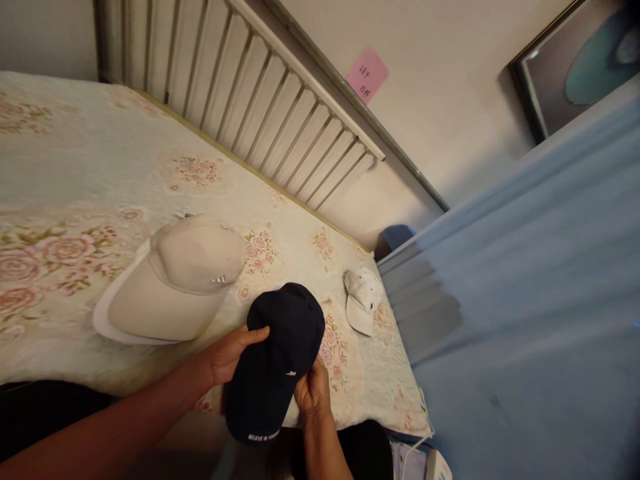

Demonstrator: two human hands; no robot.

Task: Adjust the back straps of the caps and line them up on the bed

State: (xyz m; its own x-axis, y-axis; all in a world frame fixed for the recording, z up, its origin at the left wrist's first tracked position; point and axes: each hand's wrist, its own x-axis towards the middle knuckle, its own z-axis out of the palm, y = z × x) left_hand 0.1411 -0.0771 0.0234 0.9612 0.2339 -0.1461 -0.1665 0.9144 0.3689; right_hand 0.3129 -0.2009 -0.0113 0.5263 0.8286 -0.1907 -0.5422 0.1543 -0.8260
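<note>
A dark navy baseball cap (pixel 285 340) is held up over the near edge of the bed, its brim pointing down toward me. White lettering runs along the brim's edge, and a small white emblem sits on the front. My left hand (pixel 235 353) grips the cap's left side, thumb on top and the other fingers hidden beneath. On the right side, my right hand (pixel 314 390) is closed on the cap's edge. To the left lies a beige cap (pixel 195 260), resting on the bed. A smaller white cap (pixel 364 293) with a dark emblem lies farther right.
The caps are over a bed with a floral sheet (pixel 125 147). A pale metal bed rail (pixel 300 87) runs along the wall. Blue curtain (pixel 525 300) hangs at right, below a framed mirror-like panel (pixel 565 67). A pink note (pixel 367 73) is on the wall.
</note>
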